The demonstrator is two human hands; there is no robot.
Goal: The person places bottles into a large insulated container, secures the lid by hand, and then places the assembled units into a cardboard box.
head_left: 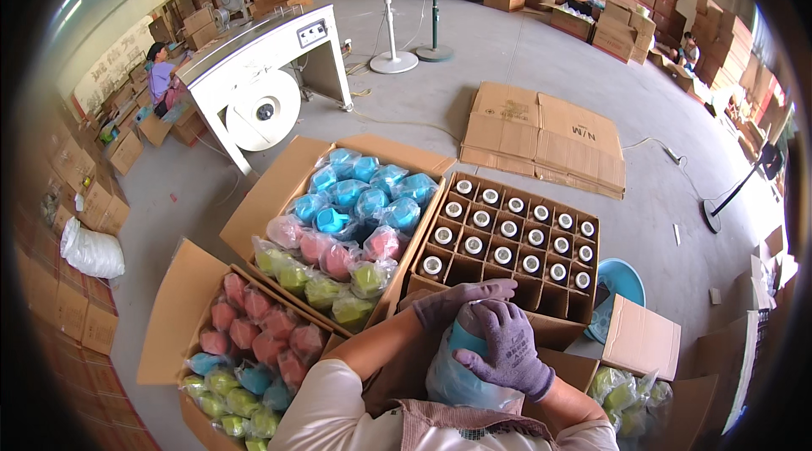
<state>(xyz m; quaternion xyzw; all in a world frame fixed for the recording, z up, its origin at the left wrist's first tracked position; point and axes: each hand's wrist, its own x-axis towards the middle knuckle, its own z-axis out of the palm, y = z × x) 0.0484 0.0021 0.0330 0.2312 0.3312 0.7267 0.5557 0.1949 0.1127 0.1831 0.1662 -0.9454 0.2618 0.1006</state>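
A blue bottle-like thing in a clear plastic bag [452,371] stands close against my body. My right hand [512,349], in a purple-grey glove, curls over its top and side. Behind that top lies my left hand [457,302], gloved the same way, its fingers stretched out to the right; whether it touches the bag is hidden. Just beyond my hands, a divided carton [541,292] has round white-rimmed tops in most cells; several cells nearest me show no top.
Left of it, an open carton [241,227] holds bagged blue, pink and green pieces; another carton [190,269] holds more. A blue basin [624,280] is at right. Flattened cardboard [541,134], a white machine [288,54] and standing fans [393,60] are farther off. Other people sit among boxes.
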